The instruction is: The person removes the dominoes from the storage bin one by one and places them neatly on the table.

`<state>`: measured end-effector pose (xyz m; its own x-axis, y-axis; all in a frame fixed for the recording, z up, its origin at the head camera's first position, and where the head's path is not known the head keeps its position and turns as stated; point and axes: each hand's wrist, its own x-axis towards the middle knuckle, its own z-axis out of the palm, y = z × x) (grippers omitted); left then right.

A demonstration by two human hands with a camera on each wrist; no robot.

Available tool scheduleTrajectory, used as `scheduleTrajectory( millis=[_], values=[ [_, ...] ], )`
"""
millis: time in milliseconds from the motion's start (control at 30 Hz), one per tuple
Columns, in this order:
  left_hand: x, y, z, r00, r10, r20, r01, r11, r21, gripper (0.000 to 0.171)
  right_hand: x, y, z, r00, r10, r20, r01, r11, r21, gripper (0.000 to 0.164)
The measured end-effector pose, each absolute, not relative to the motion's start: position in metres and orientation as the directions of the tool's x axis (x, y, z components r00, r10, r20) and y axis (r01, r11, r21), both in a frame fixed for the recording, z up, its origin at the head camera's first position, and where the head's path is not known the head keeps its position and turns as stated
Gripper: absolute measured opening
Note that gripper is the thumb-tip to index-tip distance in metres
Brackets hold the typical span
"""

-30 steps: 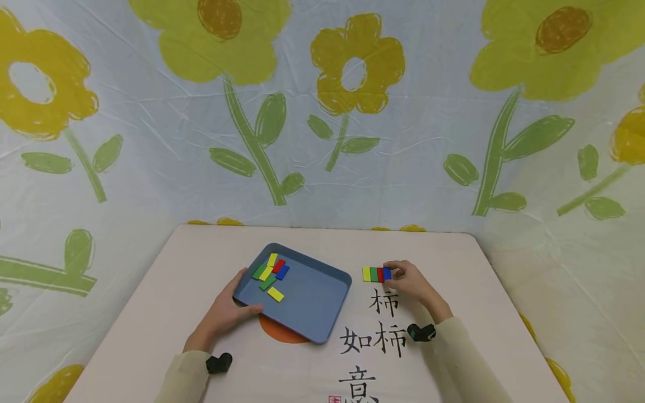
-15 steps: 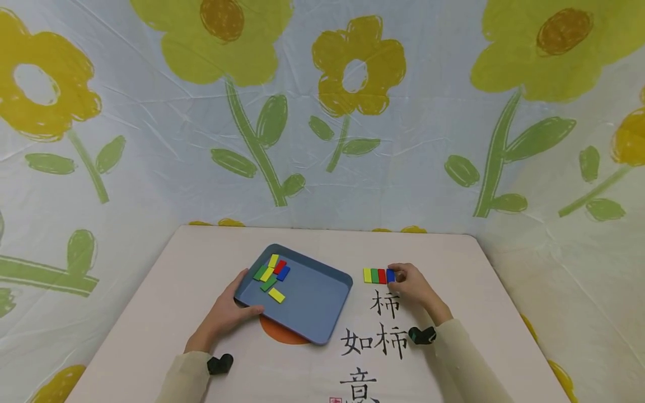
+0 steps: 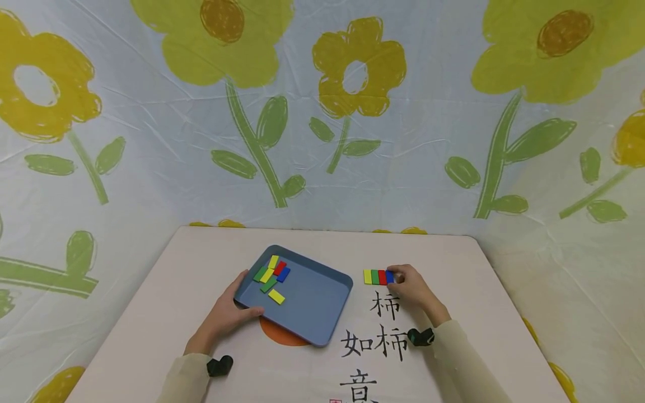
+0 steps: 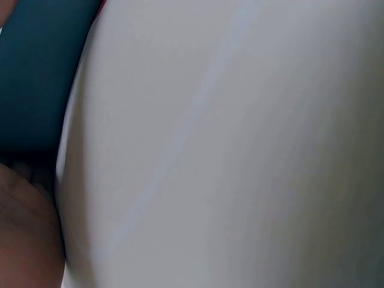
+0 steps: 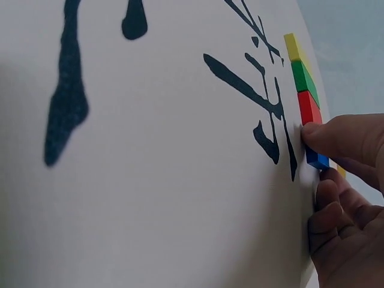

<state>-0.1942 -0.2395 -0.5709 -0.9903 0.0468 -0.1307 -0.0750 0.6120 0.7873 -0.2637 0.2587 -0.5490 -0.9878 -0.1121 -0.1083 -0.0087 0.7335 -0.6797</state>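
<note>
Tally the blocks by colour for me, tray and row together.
Yellow blocks: 4
Green blocks: 3
Red blocks: 2
Blue blocks: 2
Total: 11

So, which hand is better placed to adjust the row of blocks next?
Probably the right hand: it pinches the blue block at the end of the row, while the left hand holds the tray, farther away.

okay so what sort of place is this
Probably an indoor tabletop activity setup: a table enclosed on three sides by flower-printed sheeting, with a tray of colored blocks on it. The room beyond isn't visible.
</note>
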Motion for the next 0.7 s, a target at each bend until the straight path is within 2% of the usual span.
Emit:
scheduleTrajectory(
  millis=[700],
  values=[
    [-0.1927, -0.2396, -0.5692, -0.991, 0.058, -0.121, -0.063, 0.598, 0.799, 0.117, -0.2654, 0.2589, -0.5477, -0.985, -0.124, -0.117, -0.007, 0.718, -0.696, 0.051]
  ],
)
